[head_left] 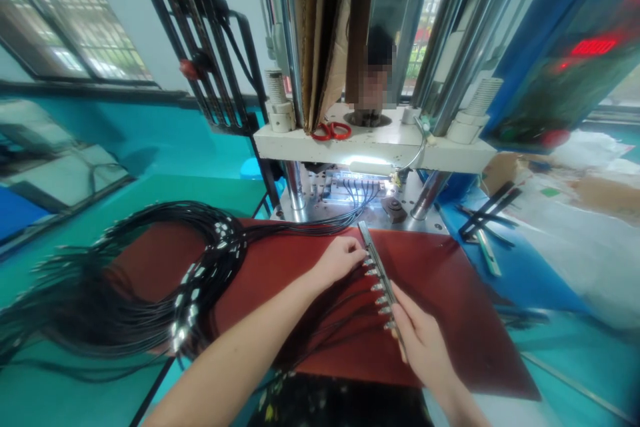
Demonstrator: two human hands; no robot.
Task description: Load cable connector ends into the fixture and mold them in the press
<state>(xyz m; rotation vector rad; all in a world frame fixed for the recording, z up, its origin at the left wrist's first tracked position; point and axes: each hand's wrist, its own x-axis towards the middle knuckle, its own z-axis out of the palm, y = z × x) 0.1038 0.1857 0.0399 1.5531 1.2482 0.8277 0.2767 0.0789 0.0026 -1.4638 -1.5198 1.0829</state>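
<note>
My right hand point(423, 333) is wrapped round the lower part of a long metal bar point(377, 263), which slants over the red-brown board point(450, 293). Several silvery connectors point(381, 300) stick out along the bar's left side, with black cables trailing from them toward the lower left. Near the bar's upper end, my left hand point(345, 257) pinches at a connector; its fingertips partly hide the piece. A big coil of black cables point(200, 280) with white tags lies on the left, and some of its cables run into the press.
Behind the board stands a press with a white plate point(300, 147), red-handled scissors point(333, 131) on it and lit cables beneath. Cutters and a knife point(487, 252) lie at the right by plastic bags point(580, 233). Cardboard stands above the plate.
</note>
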